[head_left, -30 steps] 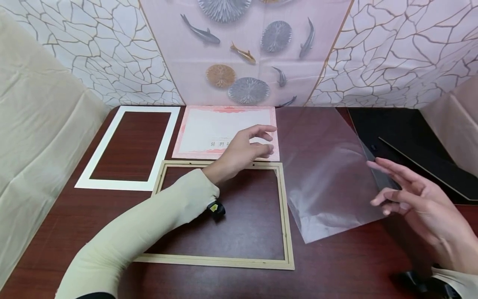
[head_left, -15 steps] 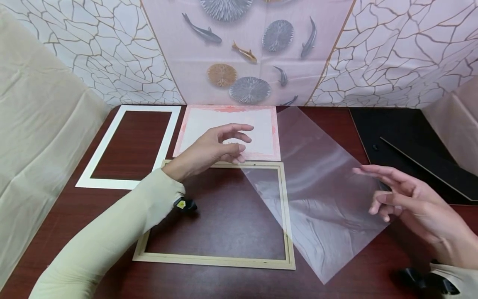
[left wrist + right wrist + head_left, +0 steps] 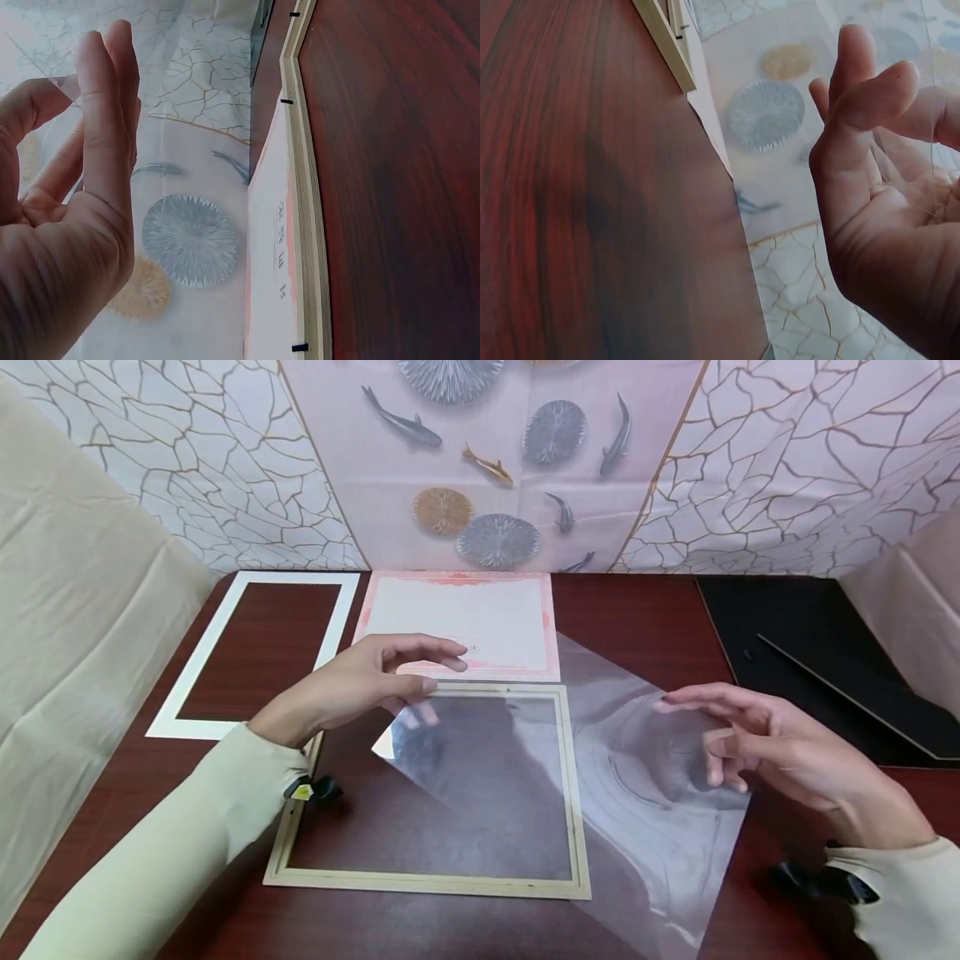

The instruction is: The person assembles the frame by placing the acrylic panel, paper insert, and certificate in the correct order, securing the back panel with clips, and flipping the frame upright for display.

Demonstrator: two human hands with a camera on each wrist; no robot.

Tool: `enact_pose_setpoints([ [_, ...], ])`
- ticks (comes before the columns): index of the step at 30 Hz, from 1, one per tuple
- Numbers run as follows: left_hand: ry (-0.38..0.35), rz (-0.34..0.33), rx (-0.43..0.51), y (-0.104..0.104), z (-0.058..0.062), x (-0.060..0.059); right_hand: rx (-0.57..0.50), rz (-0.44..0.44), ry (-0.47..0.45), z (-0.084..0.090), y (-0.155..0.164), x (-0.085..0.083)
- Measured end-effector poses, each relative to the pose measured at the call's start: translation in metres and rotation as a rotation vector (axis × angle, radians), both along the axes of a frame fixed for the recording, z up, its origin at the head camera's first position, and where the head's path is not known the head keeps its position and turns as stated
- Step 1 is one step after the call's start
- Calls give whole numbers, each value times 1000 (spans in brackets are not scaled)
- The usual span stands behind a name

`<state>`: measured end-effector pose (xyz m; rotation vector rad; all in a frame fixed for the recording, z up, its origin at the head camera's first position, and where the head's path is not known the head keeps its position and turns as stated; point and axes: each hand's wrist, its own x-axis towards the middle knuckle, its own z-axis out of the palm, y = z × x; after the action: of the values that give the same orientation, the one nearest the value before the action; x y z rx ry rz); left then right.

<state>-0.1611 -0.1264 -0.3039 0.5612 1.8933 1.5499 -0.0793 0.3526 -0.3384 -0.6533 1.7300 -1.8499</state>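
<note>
Clear flexible plastic sheet point(image 3: 600, 760) held above the dark red-brown wooden table point(image 3: 660, 618), skewed diagonally, spanning from over the frame's middle out past its right rail toward the table's front edge.

Left hand point(image 3: 360, 685) pinching the sheet's left corner: thumb under, fingers curled on top, narrow gap. Corner seen through the film at the fingertips. Left wrist view: fingers point(image 3: 105, 112) drawn together, sheet edge just visible between them.

Right hand point(image 3: 757, 752) on the sheet's right edge, fingers loosely bent, thumb and forefinger closing on the film. Right wrist view: thumb point(image 3: 870, 97) pressed toward the fingers, thin sheet edge running between them.

Pale wooden rectangular picture frame point(image 3: 442, 885) flat on the table near the front edge, centre; bare table visible through its opening. Sheet overlaps its right half, not seated in it.

Pink-bordered white certificate point(image 3: 480, 622) flat just behind the frame, touching or nearly touching its rear rail. White rectangular mat board with cut-out window point(image 3: 225, 652) at rear left, beside the certificate. Black backing boards point(image 3: 825, 635) at rear right corner, well apart from the frame.

Cream long sleeves point(image 3: 150, 860) on both arms.
</note>
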Motion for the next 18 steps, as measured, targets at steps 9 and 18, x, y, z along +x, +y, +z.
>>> enact_pose_setpoints([
  [9,56,73,-96,-21,-4,22,67,-186,-66,7,-25,-9],
  [18,22,205,-16,-35,-13,44,2,-314,-117,9,-41,-8],
])
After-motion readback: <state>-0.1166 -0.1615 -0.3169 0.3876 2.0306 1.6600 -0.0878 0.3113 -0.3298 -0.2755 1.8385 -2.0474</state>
